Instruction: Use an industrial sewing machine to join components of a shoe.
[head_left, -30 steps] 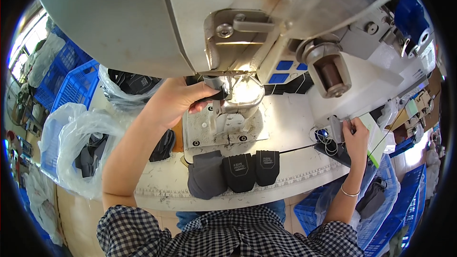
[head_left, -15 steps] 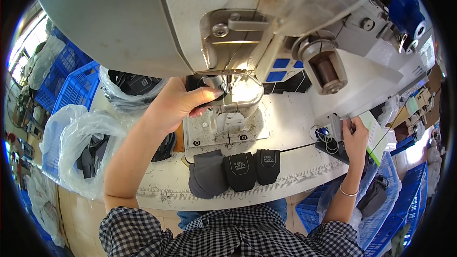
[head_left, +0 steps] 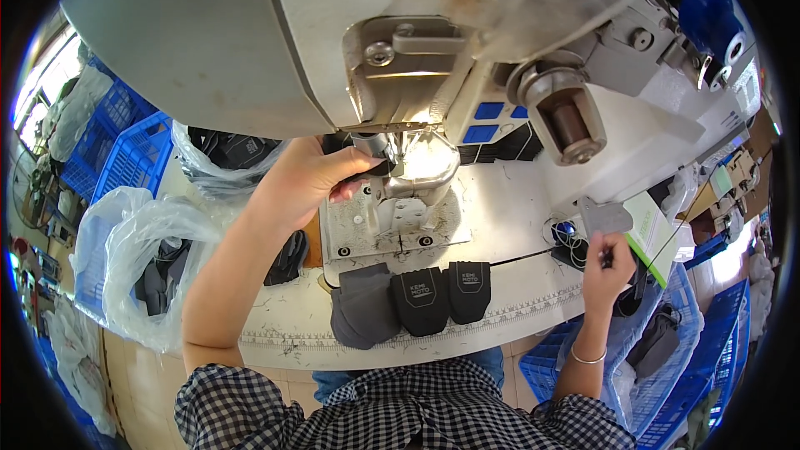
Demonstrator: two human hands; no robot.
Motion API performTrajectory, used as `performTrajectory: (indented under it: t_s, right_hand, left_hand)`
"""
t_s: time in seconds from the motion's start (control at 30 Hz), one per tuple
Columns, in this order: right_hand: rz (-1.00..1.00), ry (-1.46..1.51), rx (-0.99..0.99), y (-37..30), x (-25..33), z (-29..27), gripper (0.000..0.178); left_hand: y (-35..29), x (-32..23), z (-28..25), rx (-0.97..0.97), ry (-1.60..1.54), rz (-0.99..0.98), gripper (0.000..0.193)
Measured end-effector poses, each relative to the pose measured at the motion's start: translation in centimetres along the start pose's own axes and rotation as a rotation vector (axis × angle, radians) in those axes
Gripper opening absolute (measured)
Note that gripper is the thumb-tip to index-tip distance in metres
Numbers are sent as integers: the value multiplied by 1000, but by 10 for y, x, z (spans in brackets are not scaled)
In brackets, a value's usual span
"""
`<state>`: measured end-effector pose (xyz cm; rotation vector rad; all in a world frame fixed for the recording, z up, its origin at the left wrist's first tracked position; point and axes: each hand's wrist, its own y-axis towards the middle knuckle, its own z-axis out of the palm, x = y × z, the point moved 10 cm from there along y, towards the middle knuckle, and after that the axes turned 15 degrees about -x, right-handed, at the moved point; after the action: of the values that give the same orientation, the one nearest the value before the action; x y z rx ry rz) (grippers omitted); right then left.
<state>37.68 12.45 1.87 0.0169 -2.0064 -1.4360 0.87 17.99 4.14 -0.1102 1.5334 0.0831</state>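
Observation:
At the needle area of a large sewing machine (head_left: 208, 42), my left hand (head_left: 312, 179) pinches a small dark fabric piece (head_left: 382, 168) between thumb and fingers, beside the presser foot. Most of that piece is hidden by the hand and machine. Over the table's right edge, my right hand (head_left: 608, 271) is closed with curled fingers; what it holds, if anything, I cannot make out. Just beyond it is a flat grey metal plate (head_left: 607, 218). In front of the machine lie a stack of grey fabric pieces (head_left: 363, 307) and two black fabric pieces (head_left: 419, 302) with light print.
A clear plastic bag (head_left: 125, 283) of dark pieces stands left, with another bag (head_left: 225, 175) behind it. Blue crates (head_left: 137, 154) flank the table (head_left: 517, 283). A thread spool (head_left: 575, 125) hangs at the upper right. A green-and-white box (head_left: 654, 233) sits beyond my right hand.
My right hand has come away from the grey metal plate, moving slightly left and toward me. The plate's flat face now shows more. My left hand stays almost where it was.

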Motion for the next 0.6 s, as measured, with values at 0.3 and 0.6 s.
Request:
performTrajectory:
  t_s: [0.3,0.6]
  right_hand:
    - [14,139,226,-35,19,33,22]
    - [18,122,311,-49,17,44,20]
  left_hand:
    - [7,1,-7,-49,-20,18,11]
    - [12,3,-8,-1,-57,20,12]
